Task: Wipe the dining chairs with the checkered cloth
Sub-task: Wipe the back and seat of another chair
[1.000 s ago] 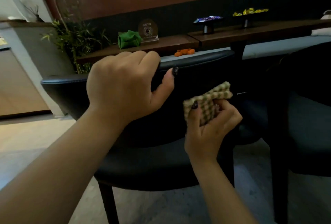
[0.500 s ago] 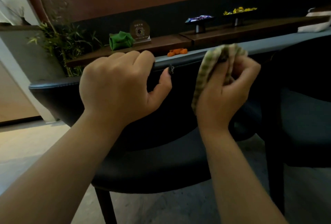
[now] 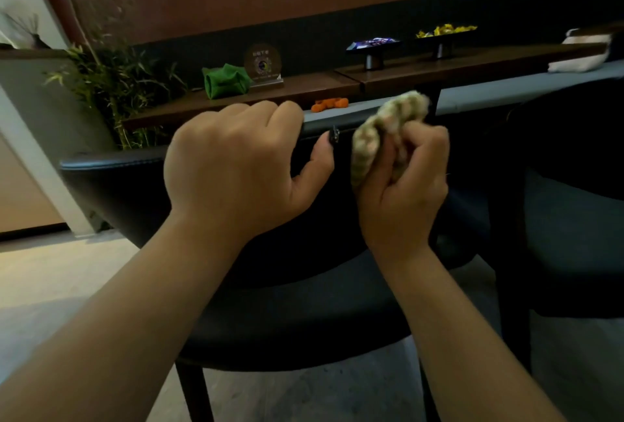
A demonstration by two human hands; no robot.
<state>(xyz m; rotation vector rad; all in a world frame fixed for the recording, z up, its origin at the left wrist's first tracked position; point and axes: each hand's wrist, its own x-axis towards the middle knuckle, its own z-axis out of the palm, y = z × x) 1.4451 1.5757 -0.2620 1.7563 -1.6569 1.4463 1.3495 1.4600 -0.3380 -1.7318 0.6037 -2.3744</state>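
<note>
Taking the dark dining chair (image 3: 111, 181) as the landmark, a leafy green plant (image 3: 114, 83) is seen behind its left end, against the wall. The chair's curved top rail is gripped by the left hand (image 3: 233, 175): the fingers (image 3: 283, 112) are curled over the far side of the rail and the thumb, with a dark nail, is laid against the near face of the backrest. Behind the rail, on the long wooden counter (image 3: 472, 67), a folded green cloth (image 3: 224, 80) is set beside a round plaque (image 3: 262, 63), and a small orange object (image 3: 329, 104) lies lower down, just past the rail. Just right of the left thumb, the checkered cloth (image 3: 371, 131) is bunched in the right hand (image 3: 405, 185), whose fingers are closed tightly around it; the cloth is held against the upper backrest with its top fold at the rail's edge, though motion blur makes the exact contact uncertain. Further right on the counter, two dark raised dishes (image 3: 374, 45) holding wrapped sweets are seen, one with yellow wrappers. At the far right, a second dark chair (image 3: 574, 219) stands close beside the first.
</note>
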